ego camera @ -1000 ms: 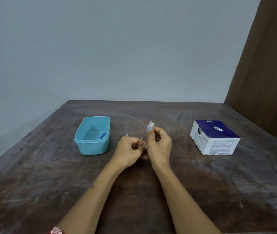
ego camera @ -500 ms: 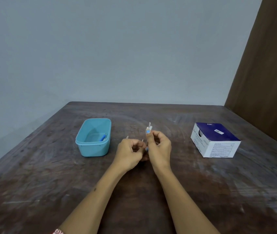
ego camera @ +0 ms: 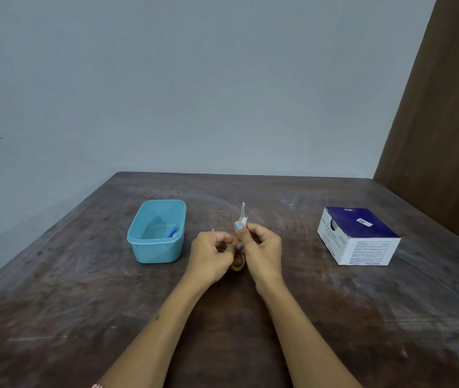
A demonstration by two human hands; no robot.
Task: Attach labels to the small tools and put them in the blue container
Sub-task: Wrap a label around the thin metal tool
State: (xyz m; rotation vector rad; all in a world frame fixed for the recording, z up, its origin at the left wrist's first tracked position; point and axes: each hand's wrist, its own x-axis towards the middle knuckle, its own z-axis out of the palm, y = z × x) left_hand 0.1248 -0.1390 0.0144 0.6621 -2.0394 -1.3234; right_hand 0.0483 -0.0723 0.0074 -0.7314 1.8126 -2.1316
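Both forearms are stretched forward over the table (ego camera: 334, 317), and the hands are brought together at its middle, wrists just clear of the wood. The right hand (ego camera: 263, 247) is held upright, knuckles to the right, its thumb and forefinger pinched on a small tool (ego camera: 242, 215), a thin white piece that is kept pointing straight up above the fingertips. A white tab, possibly the label, is seen at the tool's base, right above the painted thumbnail; whether it is stuck on cannot be told. The left hand (ego camera: 211, 252) is curled loosely beside the right, touching it, fingers bent inward towards the palm; what is gripped there, if anything, cannot be told. A yellowish ring (ego camera: 238, 266), perhaps a tape roll, is glimpsed below and between the two hands.

The container (ego camera: 155, 247) is set to the left of the hands, near but apart, and a blue item (ego camera: 173, 231) is seen lying inside at its right wall. A box (ego camera: 358, 236), blue-topped and white-sided, is placed well apart on the right.
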